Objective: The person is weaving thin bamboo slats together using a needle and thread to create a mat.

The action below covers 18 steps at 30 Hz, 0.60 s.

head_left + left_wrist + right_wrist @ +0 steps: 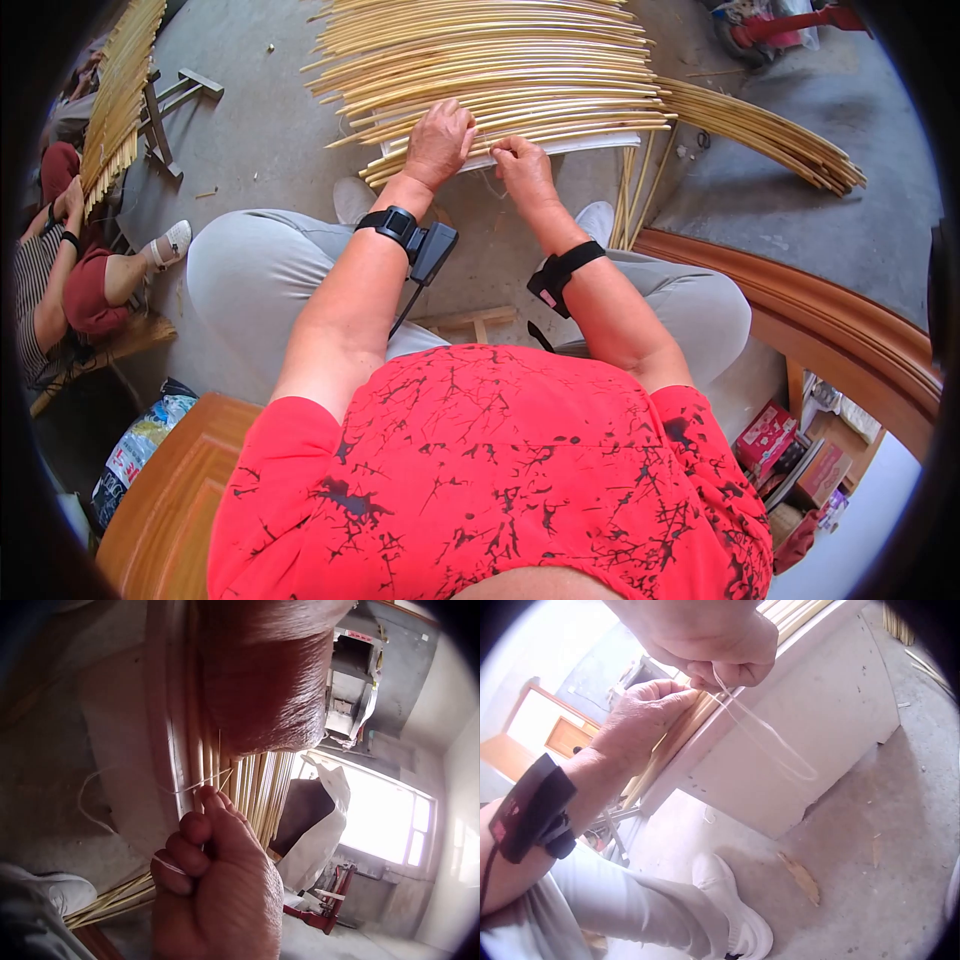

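Observation:
Long pale sticks [500, 75] lie side by side in a mat over a white board [600, 142]. My left hand [437, 145] is on the nearest sticks, thumb and fingers pinched at a stick edge in the right wrist view, where the left hand [641, 712] shows from the side. Close beside it, my right hand [525, 170] has its fingers curled round a thin white thread [780, 746], which hangs in a loop before the board. In the left wrist view the thread [171, 865] crosses the fingers of the right hand [225, 885]. Exactly what the left fingertips grip is partly hidden.
A bundle of sticks [770, 130] extends to the right, with more sticks upright near my right shoe [597, 220]. On the left, another person [65, 270] sits beside a second stick mat [120, 100]. A wooden rail [800, 300] runs at right.

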{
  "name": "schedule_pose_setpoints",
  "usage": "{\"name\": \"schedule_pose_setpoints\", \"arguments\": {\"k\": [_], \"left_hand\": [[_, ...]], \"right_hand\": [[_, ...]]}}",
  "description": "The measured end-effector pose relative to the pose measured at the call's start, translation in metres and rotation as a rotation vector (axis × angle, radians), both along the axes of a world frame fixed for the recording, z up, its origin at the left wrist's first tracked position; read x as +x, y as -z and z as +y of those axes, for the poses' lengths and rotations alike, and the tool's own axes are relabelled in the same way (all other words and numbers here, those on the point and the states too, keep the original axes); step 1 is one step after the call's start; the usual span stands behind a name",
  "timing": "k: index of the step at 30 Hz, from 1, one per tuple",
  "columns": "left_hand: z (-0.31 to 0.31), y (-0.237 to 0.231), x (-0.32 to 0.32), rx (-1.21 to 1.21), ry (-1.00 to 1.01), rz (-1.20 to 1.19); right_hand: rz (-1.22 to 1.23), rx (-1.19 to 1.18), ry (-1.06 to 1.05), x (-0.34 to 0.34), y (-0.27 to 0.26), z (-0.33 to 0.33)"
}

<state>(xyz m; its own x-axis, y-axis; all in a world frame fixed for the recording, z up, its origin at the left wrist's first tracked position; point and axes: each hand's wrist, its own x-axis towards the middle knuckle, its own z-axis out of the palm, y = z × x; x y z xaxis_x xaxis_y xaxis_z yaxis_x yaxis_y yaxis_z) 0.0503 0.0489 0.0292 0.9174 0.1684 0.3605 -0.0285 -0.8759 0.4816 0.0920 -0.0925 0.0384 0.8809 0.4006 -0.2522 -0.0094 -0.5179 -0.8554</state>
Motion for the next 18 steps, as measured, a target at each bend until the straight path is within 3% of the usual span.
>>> {"name": "schedule_pose_setpoints", "arguments": {"k": [18], "left_hand": [[-0.003,-0.005,-0.003,-0.054,-0.003,0.001]], "right_hand": [[0.031,-0.011,0.056,0.002,0.002,0.007]]}}
